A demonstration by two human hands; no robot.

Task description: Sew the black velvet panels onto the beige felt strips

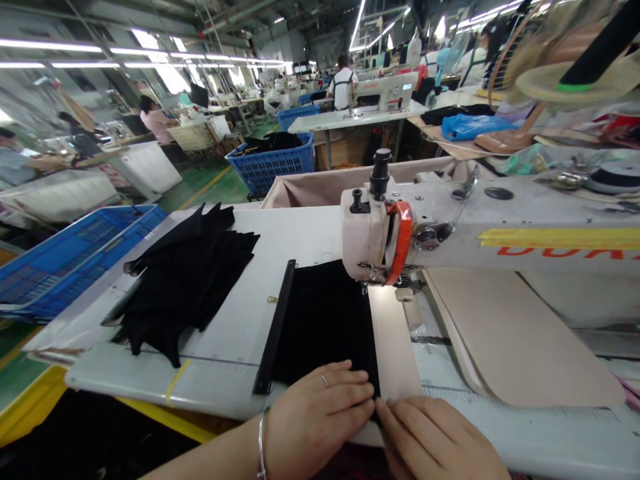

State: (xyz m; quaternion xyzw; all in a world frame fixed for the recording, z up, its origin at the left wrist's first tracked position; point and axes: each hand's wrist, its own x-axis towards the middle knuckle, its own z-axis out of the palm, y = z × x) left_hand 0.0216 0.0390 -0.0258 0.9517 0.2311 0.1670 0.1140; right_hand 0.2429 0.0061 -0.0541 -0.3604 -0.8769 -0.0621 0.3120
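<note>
A black fabric piece point(320, 327) lies on the sewing machine's bed, its right edge over a beige panel strip point(397, 347) and its far end at the presser foot point(365, 288). Along its left side runs a black zipper band point(275, 327) with a brass zipper pull point(273, 300). My left hand point(320, 413) rests flat on the near part of the black fabric, fingers stretched out. Beside it, my right hand point(440, 437) grips the near edge of the beige strip where it meets the fabric; its thumb is mostly hidden.
The sewing machine head point(380, 233) stands over the work. Stacked black pieces point(190, 280) lie at left, beige panels point(525, 340) at right. Blue crates point(115, 240) and a yellow bin point(35, 407) flank the table. Other people work at machines farther back.
</note>
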